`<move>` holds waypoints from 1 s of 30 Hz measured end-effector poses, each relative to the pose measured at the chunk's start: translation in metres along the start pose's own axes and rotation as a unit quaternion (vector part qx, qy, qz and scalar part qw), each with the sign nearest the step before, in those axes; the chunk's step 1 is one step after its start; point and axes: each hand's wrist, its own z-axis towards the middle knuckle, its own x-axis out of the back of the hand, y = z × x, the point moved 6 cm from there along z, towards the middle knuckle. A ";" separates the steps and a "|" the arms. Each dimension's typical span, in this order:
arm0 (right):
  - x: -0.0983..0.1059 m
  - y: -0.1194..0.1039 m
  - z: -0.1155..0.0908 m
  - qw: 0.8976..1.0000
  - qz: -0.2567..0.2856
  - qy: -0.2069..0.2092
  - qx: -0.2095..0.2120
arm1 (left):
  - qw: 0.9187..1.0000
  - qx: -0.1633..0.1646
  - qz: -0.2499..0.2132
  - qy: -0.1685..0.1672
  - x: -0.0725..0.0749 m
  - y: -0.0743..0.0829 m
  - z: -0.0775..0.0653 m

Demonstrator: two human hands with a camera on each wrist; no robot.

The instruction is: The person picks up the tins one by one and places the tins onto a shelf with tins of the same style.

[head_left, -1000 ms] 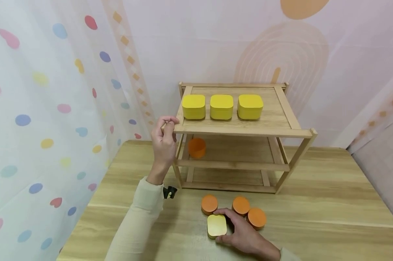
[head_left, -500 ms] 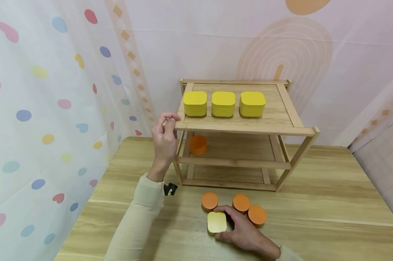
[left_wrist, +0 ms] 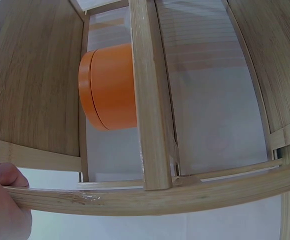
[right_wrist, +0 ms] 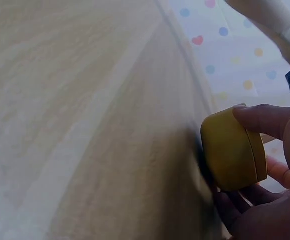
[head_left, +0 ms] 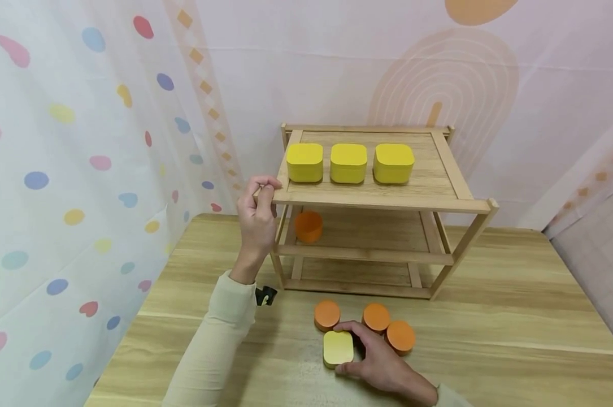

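My right hand point(head_left: 379, 359) grips a yellow square box with rounded corners point(head_left: 338, 349) on the table, thumb on the near side and fingers on the far side. The right wrist view shows that yellow box point(right_wrist: 229, 150) with a lid seam, close to the tabletop. My left hand point(head_left: 257, 217) holds the front left corner of a wooden shelf rack point(head_left: 377, 200). In the left wrist view, part of the left hand point(left_wrist: 7, 202) is at the rack's rail point(left_wrist: 120, 202). Three more yellow boxes point(head_left: 348, 163) stand in a row on the top shelf.
An orange round box point(head_left: 308, 227) stands at the left of the middle shelf. On the table point(head_left: 514, 316), three orange round boxes, one at the left point(head_left: 327, 315) and two at the right point(head_left: 400, 337), lie between the rack and my right hand. A patterned curtain point(head_left: 311, 62) hangs behind.
The view has shifted slightly. Both hands keep their grips, and the boxes and the rack stay in the same places.
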 end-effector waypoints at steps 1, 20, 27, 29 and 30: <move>0.001 -0.001 -0.001 1.000 0.005 -0.001 -0.001 | 1.000 0.000 0.000 -0.001 0.000 0.000 0.000; 0.041 -0.047 -0.005 0.998 0.043 0.019 0.041 | 1.000 0.004 0.001 0.004 0.001 0.000 0.000; 0.067 -0.067 -0.006 0.995 0.016 0.063 0.075 | 1.000 0.002 -0.003 -0.001 -0.001 -0.001 0.001; 0.075 -0.074 -0.007 0.993 0.010 0.075 0.088 | 1.000 0.002 -0.001 0.000 -0.001 -0.001 0.000; 0.079 -0.078 -0.008 0.992 0.006 0.082 0.093 | 1.000 0.002 0.000 0.000 -0.001 0.000 0.000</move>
